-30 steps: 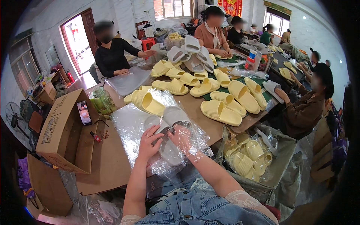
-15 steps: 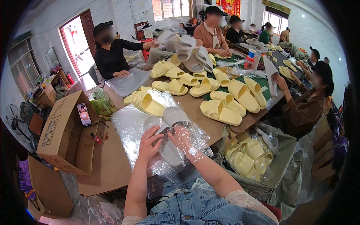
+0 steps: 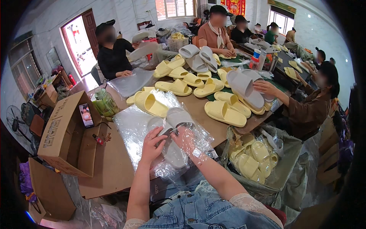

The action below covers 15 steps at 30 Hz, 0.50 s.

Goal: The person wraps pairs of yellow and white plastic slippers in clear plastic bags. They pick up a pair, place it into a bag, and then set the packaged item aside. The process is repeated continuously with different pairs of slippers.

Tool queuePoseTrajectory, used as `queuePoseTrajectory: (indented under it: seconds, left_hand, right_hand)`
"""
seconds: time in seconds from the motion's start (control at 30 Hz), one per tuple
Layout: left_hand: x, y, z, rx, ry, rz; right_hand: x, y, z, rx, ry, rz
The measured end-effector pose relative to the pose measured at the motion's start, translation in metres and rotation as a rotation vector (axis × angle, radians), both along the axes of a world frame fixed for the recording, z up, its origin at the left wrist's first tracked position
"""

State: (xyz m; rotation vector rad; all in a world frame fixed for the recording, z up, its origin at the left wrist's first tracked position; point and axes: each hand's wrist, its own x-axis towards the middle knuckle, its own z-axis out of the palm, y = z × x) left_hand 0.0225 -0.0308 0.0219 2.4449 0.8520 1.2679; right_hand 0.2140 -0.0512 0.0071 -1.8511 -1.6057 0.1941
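A pair of pale grey slippers [image 3: 180, 116] lies sole to the table in front of me, with a clear plastic bag [image 3: 197, 142] around them. At the slippers' openings, my left hand [image 3: 153, 145] has its bent fingers on the bag film, thumb toward the middle. Close beside it, my right hand [image 3: 183, 140] pinches the film near the slipper strap. Wrinkled, shiny plastic partly hides the fingertips. Under the slippers is a stack of clear bags [image 3: 131, 128]. Just beyond them rests a yellow slipper [image 3: 150, 104].
Yellow slippers [image 3: 225, 113] pile up across the table, grey ones [image 3: 196, 63] among them. A carton [image 3: 65, 133] holding a phone [image 3: 86, 115] stands left, near a jar [image 3: 104, 104]. At right, a lined bin [image 3: 280, 177] contains bagged yellow slippers. Co-workers sit around the table.
The co-worker on the right has swung grey slippers leftward over the yellow pile. At the far left, another co-worker has drawn a grey item back and down. My hands stay nearly still.
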Motion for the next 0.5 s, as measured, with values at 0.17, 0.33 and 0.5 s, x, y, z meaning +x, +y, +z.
queuePoseTrajectory:
  seconds: [0.17, 0.33, 0.5]
  left_hand:
    - [-0.0006, -0.0026, 0.0016, -0.01, 0.005, 0.016]
    - [-0.0007, -0.0024, 0.0018, -0.029, 0.005, 0.006]
    - [0.0011, -0.0031, 0.003, -0.008, -0.001, 0.008]
  right_hand:
    - [0.0005, -0.0002, -0.0002, 0.0, -0.004, 0.021]
    - [0.0006, 0.0012, 0.0053, -0.033, -0.006, 0.01]
    - [0.003, 0.0022, -0.0023, -0.005, -0.008, 0.024]
